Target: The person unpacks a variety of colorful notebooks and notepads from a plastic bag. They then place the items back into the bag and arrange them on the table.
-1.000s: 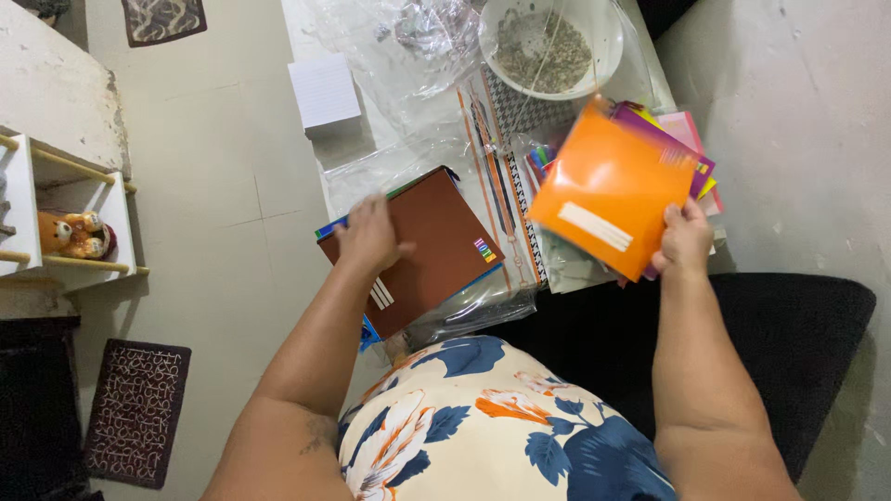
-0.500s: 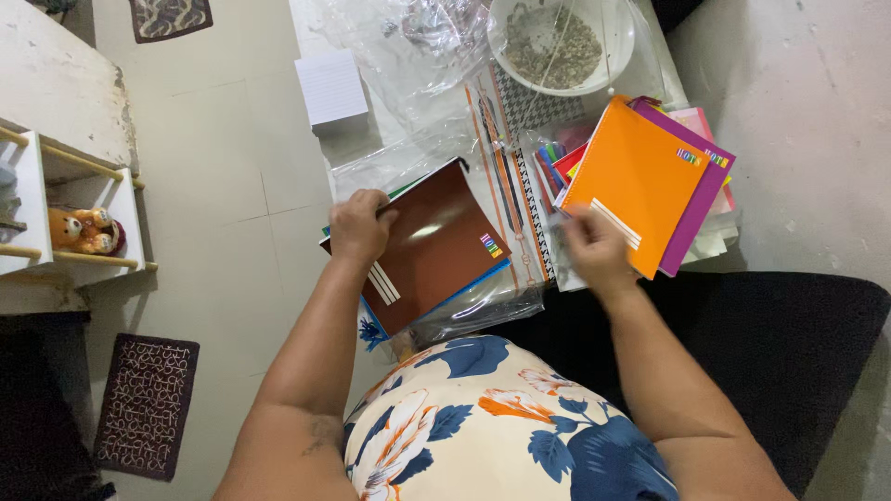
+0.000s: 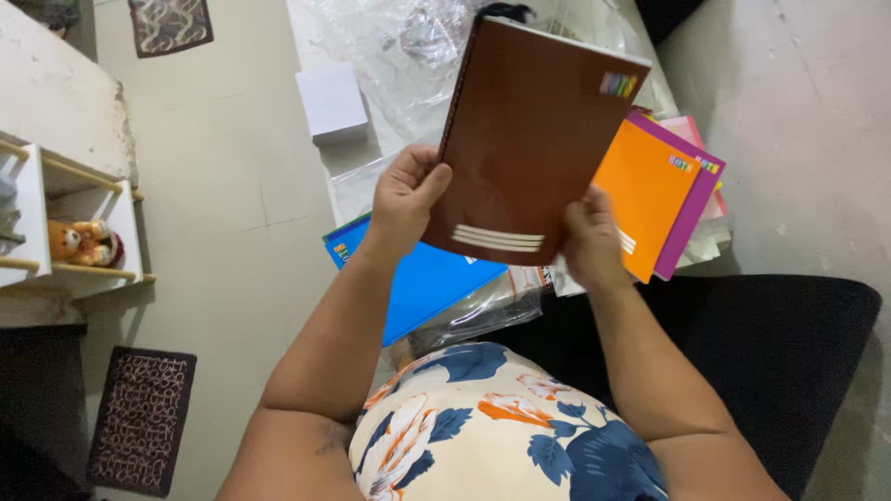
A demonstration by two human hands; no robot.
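A brown notebook with white stripes near its lower edge is lifted up in front of me. My left hand grips its left edge and my right hand grips its lower right corner. Under it, on the table, lies a blue notebook. An orange notebook rests on a purple one to the right, with pink sheets beneath them.
Crumpled clear plastic covers the far part of the table. A white pad of paper sits at its left edge. A white shelf with a stuffed toy stands at left. Patterned mats lie on the floor.
The orange notebook was set down on the purple one. Both hands then took the brown notebook and raised it off the blue one, towards the camera.
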